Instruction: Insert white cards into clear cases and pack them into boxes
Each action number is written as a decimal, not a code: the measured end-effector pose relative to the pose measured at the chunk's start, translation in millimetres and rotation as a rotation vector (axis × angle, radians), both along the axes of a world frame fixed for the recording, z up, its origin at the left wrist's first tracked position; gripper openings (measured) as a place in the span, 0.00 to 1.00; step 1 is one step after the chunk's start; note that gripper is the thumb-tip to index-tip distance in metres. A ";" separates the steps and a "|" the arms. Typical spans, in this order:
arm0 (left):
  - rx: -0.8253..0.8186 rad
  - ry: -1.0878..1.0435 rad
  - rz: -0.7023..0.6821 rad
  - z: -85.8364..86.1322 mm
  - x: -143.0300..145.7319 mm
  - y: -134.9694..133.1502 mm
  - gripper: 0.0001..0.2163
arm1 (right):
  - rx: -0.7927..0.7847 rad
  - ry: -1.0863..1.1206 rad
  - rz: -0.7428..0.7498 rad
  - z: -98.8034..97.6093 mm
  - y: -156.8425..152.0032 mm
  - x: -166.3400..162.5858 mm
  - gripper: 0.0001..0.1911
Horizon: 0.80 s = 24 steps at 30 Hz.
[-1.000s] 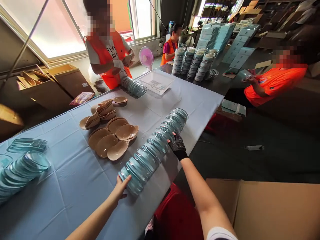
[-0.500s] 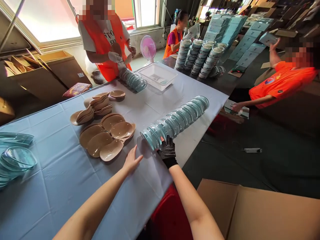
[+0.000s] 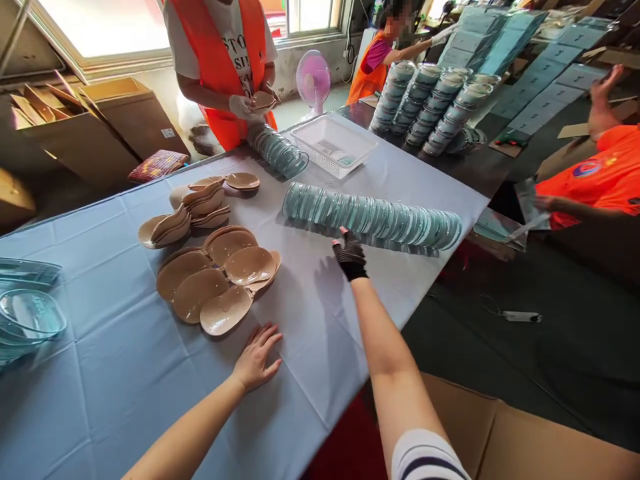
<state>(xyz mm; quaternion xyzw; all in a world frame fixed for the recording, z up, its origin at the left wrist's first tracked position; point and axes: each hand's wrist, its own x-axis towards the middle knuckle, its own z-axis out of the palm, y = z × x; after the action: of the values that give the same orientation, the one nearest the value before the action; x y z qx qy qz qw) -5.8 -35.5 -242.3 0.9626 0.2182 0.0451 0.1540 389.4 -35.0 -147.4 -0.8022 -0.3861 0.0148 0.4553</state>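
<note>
My left hand, bare, rests on the cloth-covered table with its fingers spread. It is nearest to a group of glossy tan bra cups. My right hand, in a black fingerless glove, hovers just in front of a long row of clear teal-tinted plastic cases and holds nothing; its thumb and forefinger are apart. The cases lie on their sides, nested in a line slanting across the table. More tan cups are stacked behind the first group.
More clear plastic pieces lie at the left. A white basket and a shorter row of cases stand at the back, near a co-worker in an orange vest. A cardboard box is at the lower right.
The row of cases has swung round, its near end moving away from me. My right hand has come off it. My left hand has drawn back and flattened on the table.
</note>
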 end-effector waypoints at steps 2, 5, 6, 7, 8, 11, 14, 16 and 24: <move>-0.007 -0.003 -0.010 -0.7 -1.4 -1.0 0.27 | -0.034 0.082 -0.227 -3.6 -24.2 43.3 0.29; -0.020 0.008 -0.019 -0.1 -1.9 -2.2 0.27 | -0.148 0.170 -0.513 -20.5 -72.6 92.1 0.33; -0.023 0.015 -0.022 0.7 -1.5 -2.4 0.27 | -0.198 0.177 -0.576 -30.3 -90.0 98.5 0.34; -0.026 0.023 -0.023 1.7 -0.8 -2.4 0.27 | -0.257 0.171 -0.620 -42.2 -107.1 98.7 0.34; -0.027 0.031 -0.022 2.9 0.0 -2.5 0.27 | -0.324 0.151 -0.650 -56.0 -123.2 92.9 0.34; -0.037 0.055 -0.036 6.2 3.3 -2.2 0.27 | -0.545 0.007 -0.638 -99.8 -159.9 49.4 0.32; -0.040 0.059 -0.054 8.0 6.9 -0.6 0.25 | -0.678 -0.088 -0.579 -124.8 -173.7 -1.2 0.31; -0.027 0.054 -0.049 8.6 9.2 3.1 0.24 | -0.751 -0.070 -0.549 -122.9 -173.5 -26.3 0.31; 0.108 0.177 -0.013 3.1 -1.1 -15.4 0.28 | -1.052 0.063 0.161 -32.2 -200.0 -113.5 0.28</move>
<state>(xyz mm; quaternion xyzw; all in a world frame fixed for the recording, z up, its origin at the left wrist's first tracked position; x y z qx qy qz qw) -6.8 -51.0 -239.2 0.9711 0.2222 -0.0295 0.0823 275.9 -235.0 -179.5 -0.8890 -0.3731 0.2655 0.0004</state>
